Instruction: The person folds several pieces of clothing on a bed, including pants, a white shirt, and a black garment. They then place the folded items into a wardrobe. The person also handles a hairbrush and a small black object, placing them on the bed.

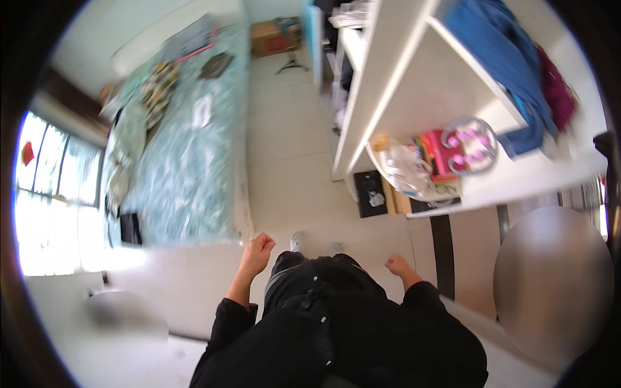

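My left hand (258, 252) hangs in front of me near the foot of the bed (187, 187), its fingers curled into a loose fist. Nothing shows in it. On my other side, my right hand (398, 264) is held low beside my body with the fingers closed. No object shows in that hand either, and it touches nothing. Both hands are apart from the furniture. The bed has a pale green cover and lies to my left. Shelving (381, 84) in white stands ahead to my right.
The shelving holds a round lidless-looking basket of packets (404, 165), a pink-dotted clip hanger (469, 145) and blue clothing (501, 58). Below stands a black box (370, 194). A tiled aisle (284, 129) runs to a cardboard box (268, 37). Blurred patches hide the lower corners.
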Action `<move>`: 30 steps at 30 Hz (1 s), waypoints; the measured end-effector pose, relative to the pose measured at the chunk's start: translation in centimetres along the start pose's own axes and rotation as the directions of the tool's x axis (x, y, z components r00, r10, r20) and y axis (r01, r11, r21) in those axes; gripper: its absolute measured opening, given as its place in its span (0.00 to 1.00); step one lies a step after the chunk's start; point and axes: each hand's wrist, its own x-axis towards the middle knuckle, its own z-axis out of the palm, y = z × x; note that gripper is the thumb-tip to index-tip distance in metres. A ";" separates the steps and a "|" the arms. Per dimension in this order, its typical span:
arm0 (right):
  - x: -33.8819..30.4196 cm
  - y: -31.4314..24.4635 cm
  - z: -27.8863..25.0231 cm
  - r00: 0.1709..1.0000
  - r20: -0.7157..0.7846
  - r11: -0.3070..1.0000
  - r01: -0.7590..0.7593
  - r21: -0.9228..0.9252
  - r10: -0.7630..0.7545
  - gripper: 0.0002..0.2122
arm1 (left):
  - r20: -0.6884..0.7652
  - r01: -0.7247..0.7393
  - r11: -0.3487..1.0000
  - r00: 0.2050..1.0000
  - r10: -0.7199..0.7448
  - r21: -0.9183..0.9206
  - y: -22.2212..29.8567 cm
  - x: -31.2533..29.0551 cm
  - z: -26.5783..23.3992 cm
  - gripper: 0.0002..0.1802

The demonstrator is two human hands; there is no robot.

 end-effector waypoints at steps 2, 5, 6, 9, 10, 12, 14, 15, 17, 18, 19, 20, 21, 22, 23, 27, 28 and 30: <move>0.8 0.3 -1.2 0.999 -0.029 0.997 0.022 0.080 -0.020 0.15 | -0.044 0.056 0.998 0.997 -0.057 -0.019 -0.6 -2.8 0.3 0.11; 1.8 -1.2 -3.5 0.997 -0.060 0.989 -0.033 0.142 0.042 0.15 | -0.107 0.187 0.981 0.976 -0.191 -0.048 -2.0 -6.6 0.5 0.12; 2.2 -2.2 -4.3 0.992 -0.071 0.984 -0.087 0.155 0.099 0.15 | -0.111 0.236 0.970 0.964 -0.241 -0.052 -2.6 -7.6 0.6 0.12; 4.5 -6.6 -6.7 0.999 -0.008 0.993 -0.051 0.105 0.053 0.15 | -0.137 0.313 0.926 0.929 -0.345 -0.211 -4.6 -10.3 0.6 0.13; 5.2 -8.1 -7.0 1.000 -0.024 0.995 0.011 0.100 -0.008 0.15 | -0.168 0.288 0.929 0.929 -0.330 -0.234 -5.3 -11.1 0.6 0.12; 6.9 -11.3 -7.8 0.997 -0.044 0.996 0.059 0.062 -0.056 0.15 | -0.194 0.293 0.910 0.914 -0.356 -0.292 -6.7 -12.3 0.6 0.12; 8.4 -14.4 -8.0 0.992 -0.028 0.987 0.122 0.100 -0.120 0.16 | -0.220 0.294 0.891 0.898 -0.381 -0.345 -8.1 -13.4 0.4 0.11; 9.0 -15.7 -8.0 0.994 -0.009 0.987 0.110 0.118 -0.110 0.16 | -0.225 0.300 0.879 0.889 -0.399 -0.371 -8.8 -13.7 0.1 0.11; 10.5 -18.7 -7.6 0.984 0.017 0.974 0.175 0.143 -0.179 0.16 | -0.218 0.327 0.867 0.878 -0.425 -0.376 -10.2 -14.2 -0.7 0.10; 11.1 -20.0 -7.5 0.991 0.048 0.981 0.119 0.155 -0.128 0.17 | -0.205 0.346 0.855 0.872 -0.445 -0.387 -10.9 -14.2 -1.3 0.09; 11.5 -21.1 -7.4 0.977 0.034 0.970 0.202 0.137 -0.208 0.17 | -0.213 0.335 0.856 0.873 -0.439 -0.393 -11.7 -14.2 -2.0 0.09; 11.8 -22.4 -7.2 0.976 0.038 0.972 0.208 0.110 -0.214 0.17 | -0.212 0.332 0.849 0.871 -0.443 -0.410 -12.5 -14.2 -2.8 0.09; 12.0 -23.7 -7.1 0.984 0.056 0.983 0.164 0.082 -0.169 0.17 | -0.192 0.357 0.827 0.860 -0.472 -0.435 -13.3 -14.0 -3.6 0.09; 12.2 -24.9 -7.1 0.969 0.032 0.969 0.242 0.045 -0.244 0.17 | -0.221 0.327 0.836 0.863 -0.454 -0.440 -14.2 -13.7 -4.6 0.10; 12.1 -26.0 -7.0 0.964 0.023 0.964 0.266 0.008 -0.266 0.16 | -0.229 0.326 0.831 0.857 -0.461 -0.450 -15.0 -13.4 -5.6 0.10; 11.4 -29.9 -7.4 0.977 0.023 0.976 0.213 -0.050 -0.213 0.16 | -0.285 0.311 0.835 0.837 -0.467 -0.454 -18.0 -11.5 -9.9 0.12; 11.2 -30.7 -7.7 0.975 0.022 0.975 0.222 -0.021 -0.222 0.17 | -0.295 0.302 0.844 0.840 -0.455 -0.443 -18.7 -10.7 -11.0 0.12; 10.9 -31.8 -8.5 0.992 0.047 0.993 0.119 0.024 -0.120 0.19 | -0.296 0.298 0.845 0.841 -0.452 -0.444 -19.8 -9.1 -13.0 0.12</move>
